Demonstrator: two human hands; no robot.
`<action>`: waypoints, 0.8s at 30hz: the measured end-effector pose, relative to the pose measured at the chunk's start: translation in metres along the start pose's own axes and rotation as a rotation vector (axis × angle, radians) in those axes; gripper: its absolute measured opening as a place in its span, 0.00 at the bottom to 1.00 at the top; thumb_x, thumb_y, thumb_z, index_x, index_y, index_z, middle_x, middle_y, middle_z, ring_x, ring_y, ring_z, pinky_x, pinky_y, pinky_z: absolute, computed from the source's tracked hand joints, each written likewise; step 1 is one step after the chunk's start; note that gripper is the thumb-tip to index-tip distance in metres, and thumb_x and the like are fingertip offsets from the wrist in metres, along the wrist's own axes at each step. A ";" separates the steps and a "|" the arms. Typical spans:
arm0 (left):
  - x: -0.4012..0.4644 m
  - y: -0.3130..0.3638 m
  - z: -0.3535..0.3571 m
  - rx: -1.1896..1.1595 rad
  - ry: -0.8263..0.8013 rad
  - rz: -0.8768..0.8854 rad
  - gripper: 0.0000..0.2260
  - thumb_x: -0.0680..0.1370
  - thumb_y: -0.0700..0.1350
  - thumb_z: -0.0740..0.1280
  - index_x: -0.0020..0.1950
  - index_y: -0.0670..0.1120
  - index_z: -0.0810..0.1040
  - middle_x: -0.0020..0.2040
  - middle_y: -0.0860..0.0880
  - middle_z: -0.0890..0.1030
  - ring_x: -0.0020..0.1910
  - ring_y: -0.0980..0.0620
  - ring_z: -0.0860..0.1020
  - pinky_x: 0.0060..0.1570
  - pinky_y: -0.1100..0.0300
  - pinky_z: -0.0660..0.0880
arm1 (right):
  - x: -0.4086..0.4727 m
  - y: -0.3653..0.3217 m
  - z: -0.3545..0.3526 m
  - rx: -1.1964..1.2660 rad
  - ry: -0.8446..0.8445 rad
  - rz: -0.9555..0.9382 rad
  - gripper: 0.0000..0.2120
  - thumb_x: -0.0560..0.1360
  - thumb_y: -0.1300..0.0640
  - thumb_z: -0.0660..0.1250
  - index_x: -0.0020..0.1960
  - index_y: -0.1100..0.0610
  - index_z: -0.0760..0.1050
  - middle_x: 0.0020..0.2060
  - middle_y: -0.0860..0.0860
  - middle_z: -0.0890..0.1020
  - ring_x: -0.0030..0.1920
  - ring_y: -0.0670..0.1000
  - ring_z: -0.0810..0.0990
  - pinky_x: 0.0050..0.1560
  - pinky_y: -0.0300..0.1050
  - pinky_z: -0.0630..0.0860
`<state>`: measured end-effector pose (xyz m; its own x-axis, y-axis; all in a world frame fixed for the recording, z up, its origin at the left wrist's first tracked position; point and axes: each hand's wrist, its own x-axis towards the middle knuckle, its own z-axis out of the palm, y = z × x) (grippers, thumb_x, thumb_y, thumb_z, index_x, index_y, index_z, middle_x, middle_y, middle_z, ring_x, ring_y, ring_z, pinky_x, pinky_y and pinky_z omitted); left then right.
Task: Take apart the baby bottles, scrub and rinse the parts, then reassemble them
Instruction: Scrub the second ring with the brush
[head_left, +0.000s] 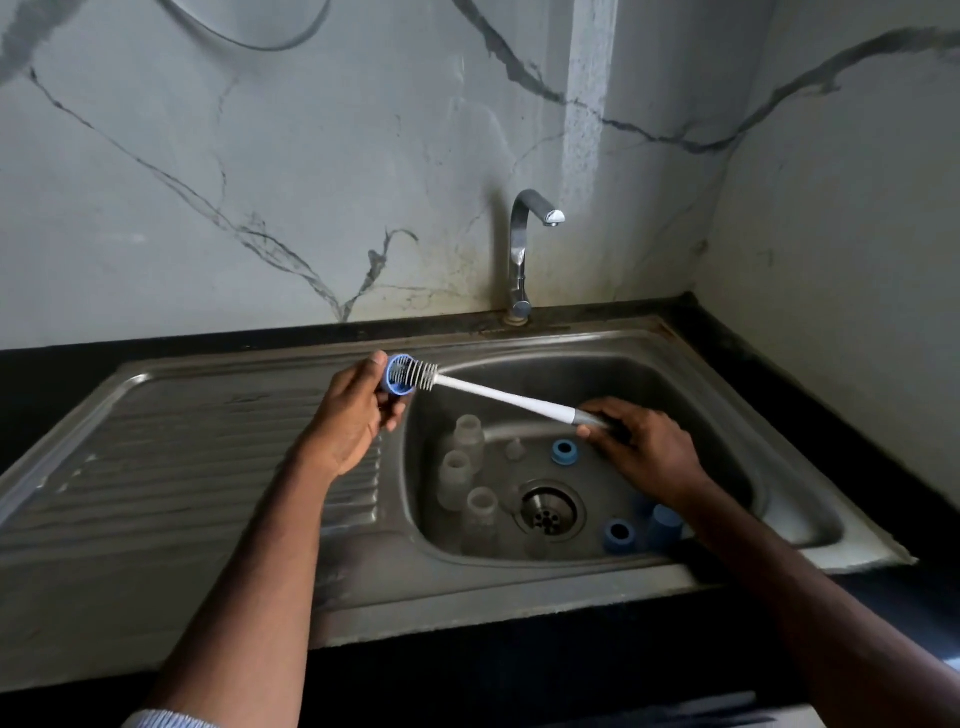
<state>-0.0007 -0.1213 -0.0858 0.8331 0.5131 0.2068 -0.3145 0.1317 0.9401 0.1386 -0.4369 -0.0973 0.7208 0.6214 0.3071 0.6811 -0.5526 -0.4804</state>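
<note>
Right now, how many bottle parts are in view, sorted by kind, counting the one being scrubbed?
Clear bottle bodies standing in the sink basin: 3
Blue screw rings, counting the one the left hand holds on the brush: 3
Blue caps: 1
Clear teats: 1
Total: 8

The right hand partly hides the blue cap area.

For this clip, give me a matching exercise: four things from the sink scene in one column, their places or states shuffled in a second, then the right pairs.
Things:
1. bottle brush
2. blue ring
3. tap
4. clear bottles

Places or states:
A. standing in the sink basin, left of the drain
B. gripped by its handle in the right hand
C. no water seen running
D. held in the left hand, bristles inside it

Pairs: 1-B, 2-D, 3-C, 4-A
</note>
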 end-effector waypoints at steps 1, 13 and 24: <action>-0.001 0.000 0.003 -0.040 0.002 0.039 0.14 0.79 0.53 0.65 0.54 0.43 0.77 0.37 0.46 0.81 0.30 0.54 0.75 0.25 0.63 0.69 | 0.000 -0.001 0.001 0.001 -0.004 0.016 0.14 0.79 0.38 0.61 0.62 0.40 0.76 0.49 0.38 0.79 0.45 0.37 0.76 0.42 0.31 0.67; -0.004 0.004 0.012 -0.100 0.004 0.024 0.14 0.78 0.50 0.62 0.55 0.41 0.75 0.37 0.45 0.81 0.31 0.52 0.76 0.26 0.62 0.72 | 0.002 0.002 0.006 0.024 0.004 0.036 0.14 0.79 0.37 0.61 0.61 0.40 0.75 0.48 0.40 0.81 0.46 0.39 0.79 0.40 0.33 0.69; -0.008 0.006 0.012 -0.073 0.012 -0.070 0.13 0.84 0.49 0.56 0.54 0.42 0.76 0.36 0.44 0.80 0.28 0.53 0.75 0.23 0.64 0.68 | 0.003 0.006 0.007 0.077 -0.018 0.034 0.14 0.78 0.36 0.62 0.59 0.38 0.77 0.48 0.39 0.82 0.48 0.40 0.80 0.45 0.37 0.74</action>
<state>-0.0041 -0.1351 -0.0787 0.8488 0.5105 0.1377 -0.2886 0.2291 0.9296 0.1444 -0.4343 -0.1054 0.7401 0.6136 0.2752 0.6442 -0.5295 -0.5519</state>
